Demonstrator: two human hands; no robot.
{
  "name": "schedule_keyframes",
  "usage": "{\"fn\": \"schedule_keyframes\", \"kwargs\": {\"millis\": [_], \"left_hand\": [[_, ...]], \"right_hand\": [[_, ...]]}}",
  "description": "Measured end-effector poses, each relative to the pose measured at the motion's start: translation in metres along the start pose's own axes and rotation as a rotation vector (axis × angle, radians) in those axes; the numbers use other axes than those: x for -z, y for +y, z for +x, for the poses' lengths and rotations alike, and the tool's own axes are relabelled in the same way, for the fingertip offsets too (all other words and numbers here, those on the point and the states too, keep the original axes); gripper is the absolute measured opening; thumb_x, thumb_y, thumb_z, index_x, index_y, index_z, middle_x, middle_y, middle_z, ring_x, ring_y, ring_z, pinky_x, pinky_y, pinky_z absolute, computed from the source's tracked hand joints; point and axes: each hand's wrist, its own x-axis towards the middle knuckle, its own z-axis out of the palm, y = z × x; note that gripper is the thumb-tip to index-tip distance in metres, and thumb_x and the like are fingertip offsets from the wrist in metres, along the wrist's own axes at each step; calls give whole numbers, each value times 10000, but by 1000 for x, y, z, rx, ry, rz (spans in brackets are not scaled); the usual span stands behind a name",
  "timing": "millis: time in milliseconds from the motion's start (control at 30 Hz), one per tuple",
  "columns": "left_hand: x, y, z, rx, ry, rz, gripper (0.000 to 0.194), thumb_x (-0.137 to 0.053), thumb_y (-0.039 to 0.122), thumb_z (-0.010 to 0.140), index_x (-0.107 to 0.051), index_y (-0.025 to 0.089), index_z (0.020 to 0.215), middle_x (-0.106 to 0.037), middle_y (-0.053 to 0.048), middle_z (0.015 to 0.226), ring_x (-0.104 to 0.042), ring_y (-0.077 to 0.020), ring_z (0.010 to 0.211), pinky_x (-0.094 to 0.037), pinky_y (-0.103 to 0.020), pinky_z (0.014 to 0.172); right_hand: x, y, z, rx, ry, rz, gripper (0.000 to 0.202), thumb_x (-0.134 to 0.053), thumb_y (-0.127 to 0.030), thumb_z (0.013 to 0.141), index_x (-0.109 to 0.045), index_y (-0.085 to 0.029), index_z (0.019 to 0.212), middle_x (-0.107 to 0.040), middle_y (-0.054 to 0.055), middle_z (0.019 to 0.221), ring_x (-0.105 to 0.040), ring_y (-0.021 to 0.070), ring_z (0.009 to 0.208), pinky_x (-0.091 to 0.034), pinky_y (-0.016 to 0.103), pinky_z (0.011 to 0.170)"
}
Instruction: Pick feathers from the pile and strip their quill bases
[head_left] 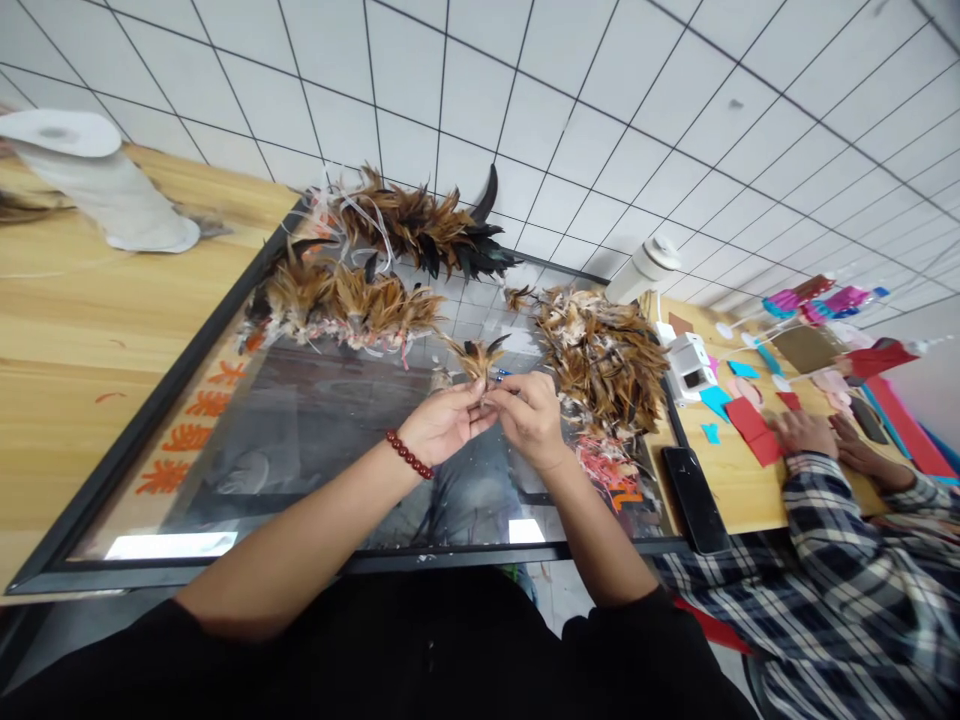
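Observation:
Between my two hands stands a small bunch of brown and black feathers (478, 358), tips pointing away from me. My left hand (442, 422), with a dark red bead bracelet (409, 454) at the wrist, pinches the bunch at its lower end. My right hand (529, 412) is closed with thumb and fingertips at the same lower end; whether it holds a thread or a quill there is too small to tell. A loose heap of brown feathers (604, 365) lies to the right. Rows of feather bunches (352, 305) lie at the left and back.
The black-framed glass panel (172, 390) covers the wooden table (67, 350). A white roll (105, 180) is at the far left. At right are a black phone (694, 495), a white bottle (646, 268), a white charger (688, 365), red paper (752, 432), and a co-worker in a plaid sleeve (825, 510).

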Motion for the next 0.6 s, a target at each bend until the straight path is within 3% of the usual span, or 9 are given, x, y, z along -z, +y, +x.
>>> {"fn": "schedule_keyframes", "kwargs": {"millis": [67,167,267,367,433,500,600], "left_hand": [[1,1,1,-57,45,6,48,-638,111,812,-620,129,771,-661,-26,754,-625,-90,665,-527,-228,687],[2,6,3,-136,131,-4,84,-603,135,846,-587,131,764,-606,3,666,-591,-69,588,-502,-191,602],[2,10,3,-138,74,6,111,-556,161,882,-572,128,776,-526,34,589,-525,-52,499,-457,-162,516],[1,8,2,-111,31,81,104,-555,166,881,-581,120,791,-580,3,639,-582,-76,552,-489,-187,551],[0,6,1,-100,33,130,82,-570,153,868,-594,113,801,-635,-33,710,-638,-106,636,-524,-220,618],[0,5,-1,-88,9,159,68,-584,135,855,-604,110,795,-651,-43,730,-653,-116,660,-536,-236,642],[2,4,-2,-9,-94,188,70,-609,141,838,-616,109,776,-631,-29,662,-630,-110,588,-530,-236,598]], "right_hand": [[6,6,3,-56,-46,-29,231,-485,-277,922,-708,-265,985,-677,53,968,-579,164,903,-408,328,870],[13,21,12,-320,-184,-181,275,-483,-310,923,-679,-202,1083,-662,95,1059,-580,190,1005,-410,311,883],[10,34,22,-526,-446,-346,254,-542,-333,881,-700,-200,1029,-668,103,1020,-600,222,990,-412,320,861],[-2,36,32,-552,-455,-299,258,-549,-335,870,-696,-209,1041,-664,102,1044,-608,227,980,-413,338,873],[-9,33,36,-580,-343,-124,273,-545,-335,870,-690,-188,1049,-660,106,1060,-608,218,964,-418,344,886],[-9,29,35,-617,-299,240,283,-552,-366,863,-690,-166,1008,-671,92,1002,-612,196,925,-436,331,880],[1,23,29,-597,-452,974,329,-629,-470,796,-684,-164,904,-673,42,849,-613,159,830,-473,300,823]]}}
